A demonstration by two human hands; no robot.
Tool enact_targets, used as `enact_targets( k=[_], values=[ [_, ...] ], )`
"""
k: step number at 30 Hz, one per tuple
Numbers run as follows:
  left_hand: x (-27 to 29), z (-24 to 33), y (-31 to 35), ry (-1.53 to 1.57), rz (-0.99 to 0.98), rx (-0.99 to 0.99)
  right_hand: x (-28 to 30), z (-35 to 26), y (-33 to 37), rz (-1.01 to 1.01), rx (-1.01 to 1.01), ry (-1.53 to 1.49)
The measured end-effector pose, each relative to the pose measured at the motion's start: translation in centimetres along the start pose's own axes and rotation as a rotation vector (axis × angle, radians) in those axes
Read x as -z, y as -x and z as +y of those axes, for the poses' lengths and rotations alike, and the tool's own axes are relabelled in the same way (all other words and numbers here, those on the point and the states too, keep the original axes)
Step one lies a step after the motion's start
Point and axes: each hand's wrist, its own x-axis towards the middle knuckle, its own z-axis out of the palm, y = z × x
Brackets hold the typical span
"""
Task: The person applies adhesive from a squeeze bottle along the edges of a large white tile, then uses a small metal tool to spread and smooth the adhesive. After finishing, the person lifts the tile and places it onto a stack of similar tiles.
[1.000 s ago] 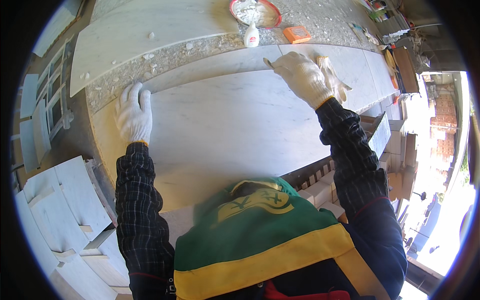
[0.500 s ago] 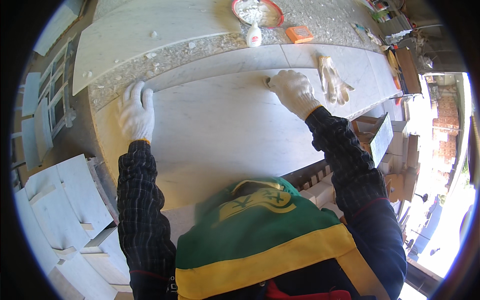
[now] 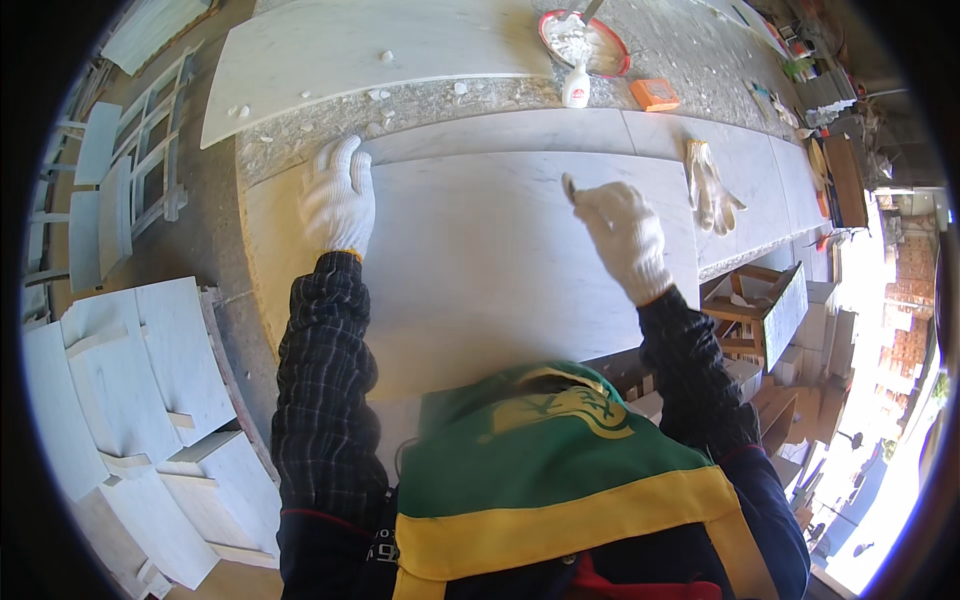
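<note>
A large white marble slab (image 3: pixel 480 260) with faint grey veins lies on the bench in front of me, overlapping longer pale slabs at its far side. My left hand (image 3: pixel 337 200), in a white knit glove, rests at the slab's far left corner with its fingers stretched out. Over the right part of the slab, my gloved right hand (image 3: pixel 625 235) is closed, gripping a small dark-grey piece (image 3: pixel 568 187) that juts past the fingertips. Its kind is too small to tell, and I cannot tell whether it touches the marble.
Beyond the slab are a red-rimmed bowl (image 3: pixel 622 62) of white paste, a white bottle (image 3: pixel 576 88) and an orange box (image 3: pixel 655 95). A spare pair of gloves (image 3: pixel 708 190) lies right. Another slab (image 3: pixel 300 75) and white chips lie far left; stacked pale panels (image 3: pixel 140 370) stand left.
The whole view has shifted, so the scene sits further right and lower. My right hand has drawn slightly toward me and turned, still gripping the small piece. The left hand remains near the slab's corner.
</note>
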Motion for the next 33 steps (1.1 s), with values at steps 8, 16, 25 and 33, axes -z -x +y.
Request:
enact_targets(
  k=[8, 16, 25, 33],
  values=[
    [0.5, 0.3, -0.1, 0.084, 0.038, 0.024, -2.2, -12.7, 5.4, -0.538, 0.391, -0.151],
    [0.6, -1.8, -0.5, 0.273, 0.100, -0.003, -1.6, -16.0, 7.1, -0.547, 0.353, -0.141],
    [2.1, -8.8, -0.3, 0.053, 0.072, -0.050, -1.4, -16.2, 8.9, -0.360, 0.277, -0.309],
    [2.8, -7.5, -0.2, 0.137, 0.179, -0.114, -2.8, -15.4, 7.3, -0.306, 0.386, -0.403]
  ],
)
